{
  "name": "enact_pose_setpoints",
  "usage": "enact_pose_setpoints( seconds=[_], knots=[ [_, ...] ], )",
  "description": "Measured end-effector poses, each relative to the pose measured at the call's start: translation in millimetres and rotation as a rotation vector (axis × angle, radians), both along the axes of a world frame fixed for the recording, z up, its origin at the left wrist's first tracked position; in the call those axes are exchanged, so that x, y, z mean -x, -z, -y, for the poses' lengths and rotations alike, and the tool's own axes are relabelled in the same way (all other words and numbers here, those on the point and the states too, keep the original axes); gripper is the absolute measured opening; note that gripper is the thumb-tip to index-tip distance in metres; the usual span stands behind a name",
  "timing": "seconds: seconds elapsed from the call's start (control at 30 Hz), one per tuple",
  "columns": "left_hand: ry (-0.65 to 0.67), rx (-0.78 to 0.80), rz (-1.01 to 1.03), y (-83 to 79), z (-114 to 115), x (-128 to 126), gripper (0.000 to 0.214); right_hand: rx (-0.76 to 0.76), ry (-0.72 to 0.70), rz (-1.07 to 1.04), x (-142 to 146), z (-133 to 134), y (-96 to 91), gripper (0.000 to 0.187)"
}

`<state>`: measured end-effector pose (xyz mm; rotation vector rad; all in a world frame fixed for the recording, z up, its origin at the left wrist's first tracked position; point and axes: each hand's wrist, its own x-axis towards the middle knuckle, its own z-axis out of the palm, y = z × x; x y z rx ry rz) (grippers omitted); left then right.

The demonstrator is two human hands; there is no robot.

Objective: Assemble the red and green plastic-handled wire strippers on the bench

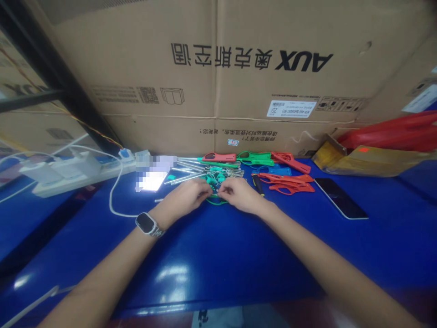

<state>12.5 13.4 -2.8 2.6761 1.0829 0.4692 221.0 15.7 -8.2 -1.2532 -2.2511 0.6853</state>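
My left hand (pixel 187 197), with a watch (pixel 146 224) on the wrist, is closed with its fingertips pinched. Facing it, my right hand (pixel 241 195) is also closed in a pinch. What sits between the fingertips is too small to make out. Just beyond them lie small teal-green plastic pieces (pixel 218 175) and several thin metal tubes (pixel 186 178). A green plastic piece (pixel 217 201) shows below the gap between the hands. A screwdriver with a black and yellow handle (pixel 257 184) rests beside my right hand.
Plastic handle shells in red (pixel 218 157), green (pixel 256 158) and orange (pixel 292 182) lie behind and to the right. A phone (pixel 339 198) is at right, a lit screen (pixel 152 180) at left. Nearby are a power strip (pixel 61 181), a yellow box (pixel 368 161) and a large carton (pixel 218 91).
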Motion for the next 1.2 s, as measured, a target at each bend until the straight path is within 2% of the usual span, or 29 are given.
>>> enact_pose_setpoints(
  seconds=[0.17,0.33,0.4,0.57,0.8,1.2],
  knots=[
    [0.008,-0.053,-0.059,-3.9,4.6,-3.1,0.021,-0.018,0.003,0.019,3.1,3.8,-0.4,0.015],
    [0.032,-0.098,-0.183,-9.1,7.7,-3.3,0.025,0.042,0.080,-0.064,6.2,6.5,3.4,0.016],
    [0.025,-0.093,-0.211,-9.5,8.3,-2.5,0.024,0.019,0.081,-0.093,5.9,8.2,5.9,0.016],
    [0.036,-0.087,-0.191,-8.1,10.0,0.5,0.025,-0.115,0.000,-0.065,4.0,10.3,9.5,0.017],
    [0.041,-0.073,-0.152,-8.4,12.0,1.4,0.028,0.009,0.042,-0.062,6.7,6.9,2.9,0.018],
    [0.031,-0.076,-0.113,-5.2,13.6,-2.2,0.026,0.002,0.035,-0.054,4.1,8.4,-1.4,0.014]
  ],
)
